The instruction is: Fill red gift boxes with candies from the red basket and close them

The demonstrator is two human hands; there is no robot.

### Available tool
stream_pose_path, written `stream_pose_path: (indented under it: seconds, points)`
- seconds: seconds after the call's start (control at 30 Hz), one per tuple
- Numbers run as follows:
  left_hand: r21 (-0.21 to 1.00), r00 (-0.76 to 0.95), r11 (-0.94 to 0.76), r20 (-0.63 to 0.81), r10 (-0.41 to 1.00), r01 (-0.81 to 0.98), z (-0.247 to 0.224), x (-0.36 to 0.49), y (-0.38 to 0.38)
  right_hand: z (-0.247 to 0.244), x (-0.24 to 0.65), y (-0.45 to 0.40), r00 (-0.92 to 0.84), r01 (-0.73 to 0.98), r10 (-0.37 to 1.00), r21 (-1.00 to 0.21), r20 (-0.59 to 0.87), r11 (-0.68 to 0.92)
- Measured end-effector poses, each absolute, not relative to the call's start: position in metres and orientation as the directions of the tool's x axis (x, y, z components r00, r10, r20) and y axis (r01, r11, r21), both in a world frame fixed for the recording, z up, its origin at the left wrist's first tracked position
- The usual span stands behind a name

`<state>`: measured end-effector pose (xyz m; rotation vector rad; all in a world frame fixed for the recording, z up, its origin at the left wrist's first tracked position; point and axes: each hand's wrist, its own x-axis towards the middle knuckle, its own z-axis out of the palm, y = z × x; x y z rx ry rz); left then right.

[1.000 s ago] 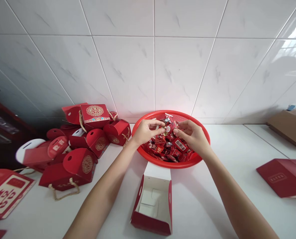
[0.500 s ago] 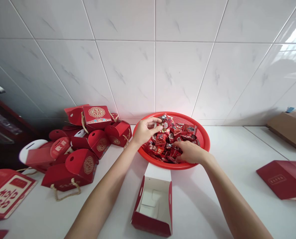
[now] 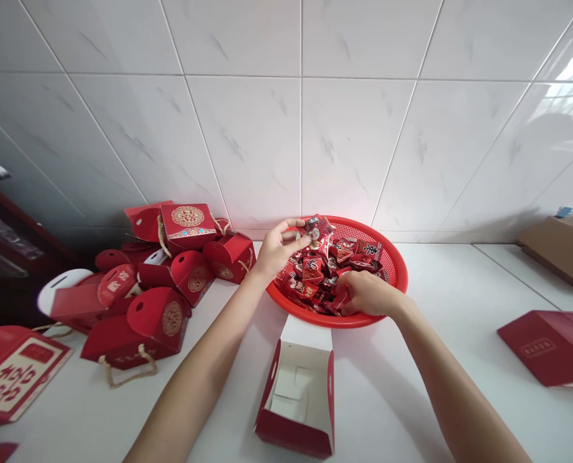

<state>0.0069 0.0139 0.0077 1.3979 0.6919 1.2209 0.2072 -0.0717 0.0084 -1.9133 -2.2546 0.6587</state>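
Picking stage, I guess: left hand (image 3: 272, 252) pinching shiny red wrapped packets (image 3: 316, 234), right hand (image 3: 370, 294) half-curled in the red plastic mesh basket (image 3: 400, 270) mid-frame, can't tell its grip; careful fingertips needed. Red-and-white cardboard box (image 3: 293, 432) gapes bottom centre.

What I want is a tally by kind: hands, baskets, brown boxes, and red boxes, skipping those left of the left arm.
Hands: 2 (left hand, right hand)
Red basket: 1
Brown box: 1
Red boxes: 2 (open front box, far-right box)
Total: 6
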Motion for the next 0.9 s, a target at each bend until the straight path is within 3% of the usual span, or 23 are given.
stream_pose_path:
  seconds: [0.07,0.13,0.23,0.3,0.6,0.77,0.9]
  points:
    - [0.947,0.286,-0.216,0.281,0.916,-0.237,0.008,0.007,0.014,0.009,0.211,-0.071,-0.206,0.891,0.967,-0.437,-0.148,0.123]
    - [0.947,0.281,-0.205,0.272,0.92,-0.246,0.009,0.007,0.014,0.009,0.216,-0.07,-0.213,0.793,0.976,-0.593,-0.053,0.141]
    - [0.948,0.283,-0.2,0.268,0.921,-0.248,0.009,0.007,0.014,0.01,0.224,-0.069,-0.152,0.443,0.983,-0.882,0.102,0.16]
    - [0.949,0.283,-0.202,0.268,0.921,-0.242,0.01,0.007,0.014,0.012,0.227,-0.069,-0.082,0.243,0.989,-0.96,0.125,0.141]
    - [0.928,0.205,-0.214,0.283,0.937,-0.305,0.01,0.005,0.019,0.02,0.224,-0.071,0.134,-0.023,0.988,-0.997,0.073,0.076]
    - [0.935,0.136,-0.24,0.282,0.95,-0.263,0.012,0.001,0.021,0.019,0.229,-0.069,0.058,-0.188,0.995,-0.978,0.076,0.086]
    - [0.936,0.153,-0.289,0.321,0.935,-0.198,0.019,-0.007,0.017,0.02,0.23,-0.069,0.051,-0.159,0.991,-0.979,0.124,0.131]
